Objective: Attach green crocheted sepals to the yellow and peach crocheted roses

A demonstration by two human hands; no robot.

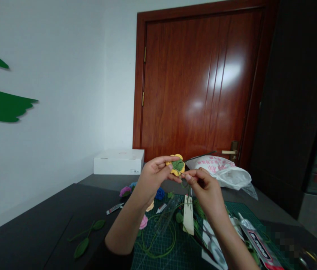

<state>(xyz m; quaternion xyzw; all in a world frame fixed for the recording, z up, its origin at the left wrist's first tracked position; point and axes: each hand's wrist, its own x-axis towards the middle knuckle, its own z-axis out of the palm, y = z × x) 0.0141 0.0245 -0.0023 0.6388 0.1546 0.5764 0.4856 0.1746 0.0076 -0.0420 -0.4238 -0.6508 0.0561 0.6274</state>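
Note:
A yellow crocheted flower [182, 169] with a green back is held up above the table, its green side facing me. My left hand [156, 171] is closed around its left side, with fingers and thumb on the petals. From the green centre a thin dark stem [203, 154] sticks out to the right. My right hand [207, 185] pinches at the flower's lower edge, thumb against forefinger. Thin green yarn [185, 186] hangs below those fingertips; the exact pinch point is small and partly hidden.
A green cutting mat [158, 258] carries looped green yarn, a cream strip [188, 217], scissors [216, 251] and a large glue tube [256, 240]. Crocheted flowers, small tubes and a leafy stem [82, 245] lie left. Behind are a white box [119, 162] and a plastic bag [220, 168].

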